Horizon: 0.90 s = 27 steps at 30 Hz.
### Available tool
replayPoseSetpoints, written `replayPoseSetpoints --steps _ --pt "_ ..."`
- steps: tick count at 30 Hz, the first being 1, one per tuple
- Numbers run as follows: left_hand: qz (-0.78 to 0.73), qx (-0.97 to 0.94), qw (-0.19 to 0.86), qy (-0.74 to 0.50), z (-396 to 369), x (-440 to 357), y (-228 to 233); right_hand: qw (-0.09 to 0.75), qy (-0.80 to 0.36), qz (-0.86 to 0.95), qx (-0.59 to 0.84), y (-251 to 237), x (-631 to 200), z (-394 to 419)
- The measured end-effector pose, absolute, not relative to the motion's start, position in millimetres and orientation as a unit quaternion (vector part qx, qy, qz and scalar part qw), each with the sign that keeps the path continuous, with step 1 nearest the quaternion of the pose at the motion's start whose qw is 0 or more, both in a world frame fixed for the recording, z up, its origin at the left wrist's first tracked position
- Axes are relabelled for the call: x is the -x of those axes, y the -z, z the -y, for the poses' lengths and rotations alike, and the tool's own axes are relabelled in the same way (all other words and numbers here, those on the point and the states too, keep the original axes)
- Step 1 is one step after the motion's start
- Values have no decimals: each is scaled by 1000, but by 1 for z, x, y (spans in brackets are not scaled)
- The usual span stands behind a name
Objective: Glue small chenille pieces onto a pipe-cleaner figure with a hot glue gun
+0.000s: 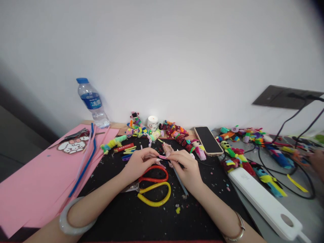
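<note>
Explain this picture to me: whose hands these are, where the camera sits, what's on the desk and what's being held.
There is no machine here. A camera worn on a person's head looks down at their own two bare hands. The left hand and right hand together pinch a small pink strip between their fingers. Below them, red and yellow scissors lie on a black mat. Around are pink paper, a water bottle, a phone, a white power strip and many small colourful craft figures.

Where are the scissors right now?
In the head view, the scissors lie on the black mat near the middle, just below the left hand and right hand, red handle above yellow handle.
</note>
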<state>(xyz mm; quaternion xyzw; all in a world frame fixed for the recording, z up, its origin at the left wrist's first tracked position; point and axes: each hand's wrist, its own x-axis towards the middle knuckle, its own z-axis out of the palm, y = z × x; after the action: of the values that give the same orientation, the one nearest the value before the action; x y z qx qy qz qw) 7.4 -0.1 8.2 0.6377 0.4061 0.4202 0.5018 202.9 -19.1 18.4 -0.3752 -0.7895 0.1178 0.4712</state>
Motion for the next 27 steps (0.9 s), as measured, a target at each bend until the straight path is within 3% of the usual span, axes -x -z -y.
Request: replayPoseSetpoints --steps 15,27 --pt "-400 -595 543 -437 -2 -7 -7 461 -149 791 374 -16 -203 20" --pt "-382 -527 645 -402 2 -14 -10 447 -168 780 405 -13 -202 20"
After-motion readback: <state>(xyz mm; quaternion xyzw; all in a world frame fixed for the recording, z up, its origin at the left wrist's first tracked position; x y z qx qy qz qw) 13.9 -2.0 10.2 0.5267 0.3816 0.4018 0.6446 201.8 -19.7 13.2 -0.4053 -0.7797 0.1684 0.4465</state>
